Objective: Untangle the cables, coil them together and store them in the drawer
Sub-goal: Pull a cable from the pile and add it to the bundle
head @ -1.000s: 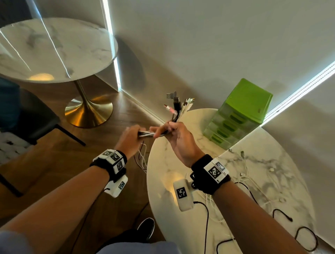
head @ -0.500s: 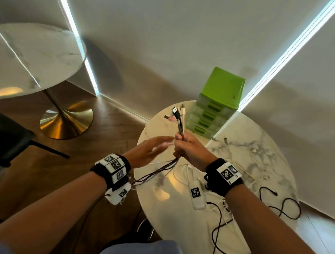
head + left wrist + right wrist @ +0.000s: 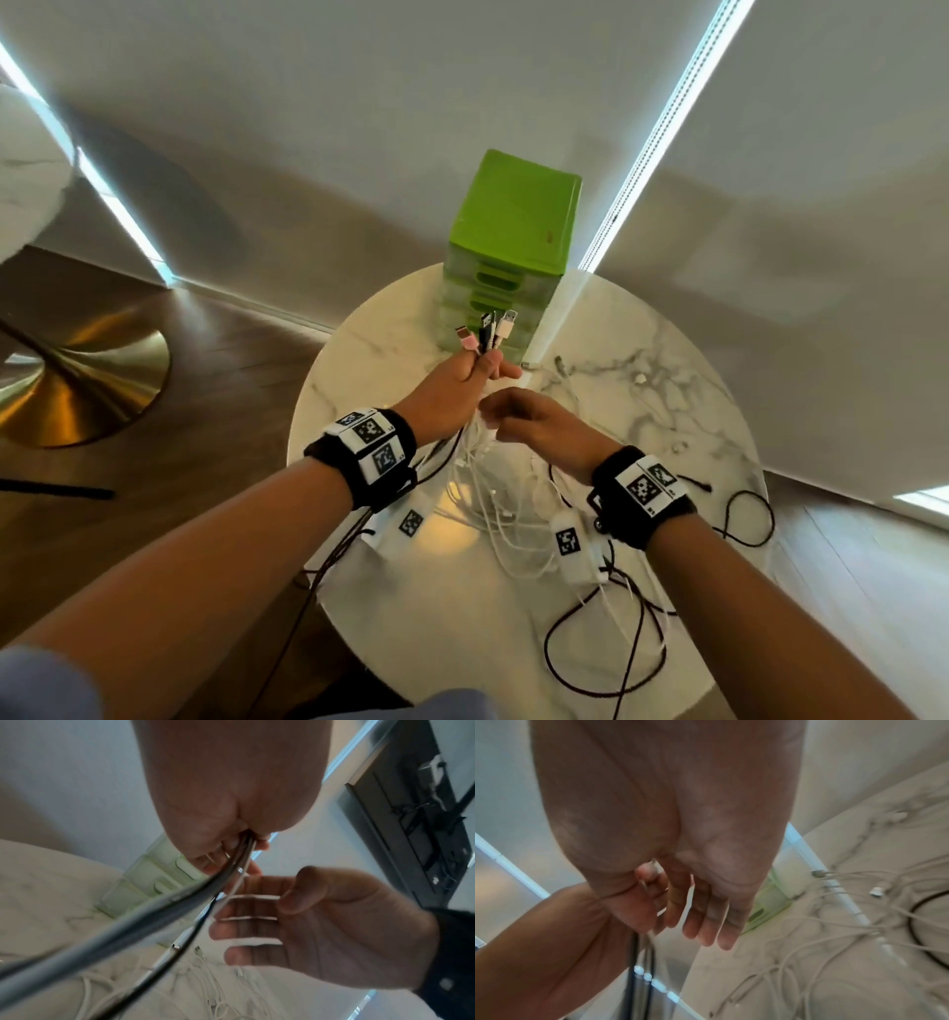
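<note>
My left hand (image 3: 475, 370) grips a bundle of cables (image 3: 490, 331) just below the plugs, which stick up in front of the green drawer unit (image 3: 513, 221). Black and white strands (image 3: 180, 902) run down from that fist toward the table. My right hand (image 3: 506, 416) hovers just below and to the right of the left hand. In the left wrist view its fingers (image 3: 244, 925) are straight and spread beside the strands, holding nothing. The drawers are closed.
White cables (image 3: 493, 509) lie tangled on the round marble table (image 3: 667, 390), and a black cable (image 3: 611, 663) loops near its right front edge. A second table with a brass base (image 3: 77, 380) stands at left on the wooden floor.
The bundle passed from my right hand to my left. The right hand let go and dropped slightly below. Both hands moved over the table toward the drawer unit.
</note>
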